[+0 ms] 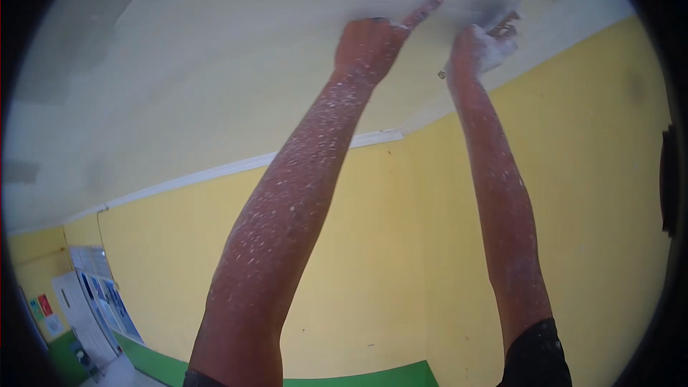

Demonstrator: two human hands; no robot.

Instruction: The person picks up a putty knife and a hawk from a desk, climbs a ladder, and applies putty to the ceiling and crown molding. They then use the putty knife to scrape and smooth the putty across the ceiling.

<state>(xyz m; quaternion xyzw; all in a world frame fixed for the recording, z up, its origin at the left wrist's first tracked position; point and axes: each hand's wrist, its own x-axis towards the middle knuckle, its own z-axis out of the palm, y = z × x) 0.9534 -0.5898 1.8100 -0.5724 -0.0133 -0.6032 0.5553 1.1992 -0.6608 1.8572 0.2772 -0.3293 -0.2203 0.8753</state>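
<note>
Both arms reach up to the ceiling, which carries a broad patch of wet-looking white plaster. My left hand is closed close under the patch, with one plaster-smeared finger stretched out to the right. Whatever its curled fingers hold is hidden; a dark edge shows just above them. My right hand, coated in white plaster, is closed around a plaster-smeared tool with a brownish end poking out at the left. I cannot tell its kind. White specks cover the left forearm.
Yellow walls meet in a corner ahead, with white trim along the ceiling line. A green band runs low on the wall. At the far left are a white door and a blue-and-white display board.
</note>
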